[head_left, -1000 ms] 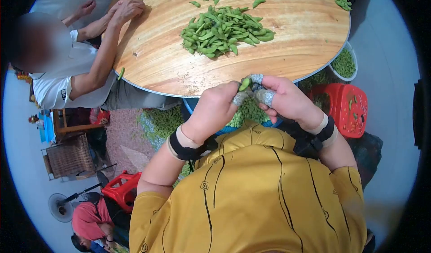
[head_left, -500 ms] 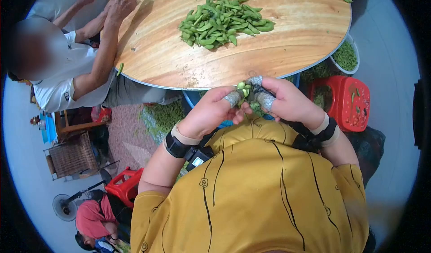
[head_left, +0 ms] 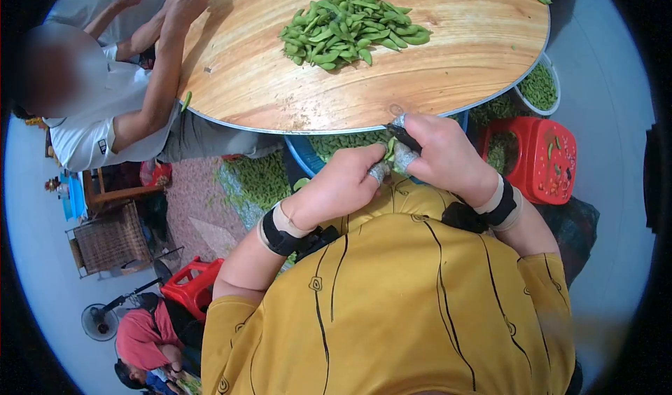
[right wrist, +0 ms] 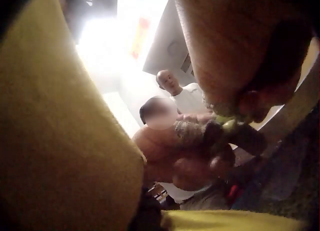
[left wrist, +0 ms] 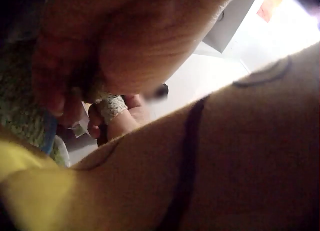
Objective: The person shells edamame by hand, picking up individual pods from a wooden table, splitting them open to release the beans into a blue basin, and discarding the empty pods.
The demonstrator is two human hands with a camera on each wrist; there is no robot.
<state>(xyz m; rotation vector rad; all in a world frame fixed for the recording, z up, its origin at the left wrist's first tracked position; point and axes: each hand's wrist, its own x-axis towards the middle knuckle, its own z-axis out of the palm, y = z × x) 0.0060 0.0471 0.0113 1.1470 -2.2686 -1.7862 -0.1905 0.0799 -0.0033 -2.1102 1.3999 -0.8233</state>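
In the head view both hands meet just past the near table edge, above a blue basin (head_left: 301, 158) of shelled green beans. My left hand (head_left: 339, 181) pinches a green edamame pod (head_left: 390, 147) in its fingertips. My right hand (head_left: 448, 158) is up against the pod, its thumb and forefinger wrapped in silvery tape. Between those two fingers it grips a dark narrow object (head_left: 406, 137); I cannot tell its kind. The left thumb is taped too. In the right wrist view the green pod (right wrist: 230, 124) shows dimly between the fingers of both hands.
A heap of edamame pods (head_left: 350, 31) lies on the round wooden table (head_left: 245, 80). At right are a white bucket (head_left: 555, 94) of green pieces and a red stool (head_left: 553, 158). A person in white (head_left: 133, 108) sits at left; another in red (head_left: 143, 335) is lower left.
The pod, first closed at the fingertips, showed pale beans half a second ago. My left hand dipped and curled in, now pressed near the right thumb. The seated person's hands rose from the table.
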